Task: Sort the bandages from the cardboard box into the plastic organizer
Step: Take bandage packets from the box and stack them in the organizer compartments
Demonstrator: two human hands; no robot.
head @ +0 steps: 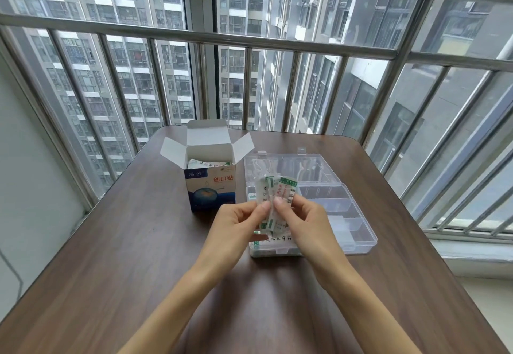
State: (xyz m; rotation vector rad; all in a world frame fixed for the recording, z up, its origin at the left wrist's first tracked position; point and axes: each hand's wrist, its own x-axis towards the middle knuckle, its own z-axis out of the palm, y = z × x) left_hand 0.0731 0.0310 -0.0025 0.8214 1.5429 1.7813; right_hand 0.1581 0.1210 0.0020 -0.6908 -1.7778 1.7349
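A white and blue cardboard box (211, 187) stands open on the table, with wrapped bandages showing inside its top. Right of it lies the clear plastic organizer (344, 215), its lid folded back. Both hands hold a fanned bundle of bandages (273, 190) above the organizer's left side. My left hand (238, 223) pinches the bundle from the left, thumb against it. From the right, my right hand (302, 220) pinches the same bundle. Some bandages (274, 238) lie in the organizer's near left compartment, partly hidden by my hands.
The dark wooden table (138, 256) ends close behind the box at a metal window railing (249, 40). A white wall (27, 173) runs along the left, and the table's right edge drops to a window sill.
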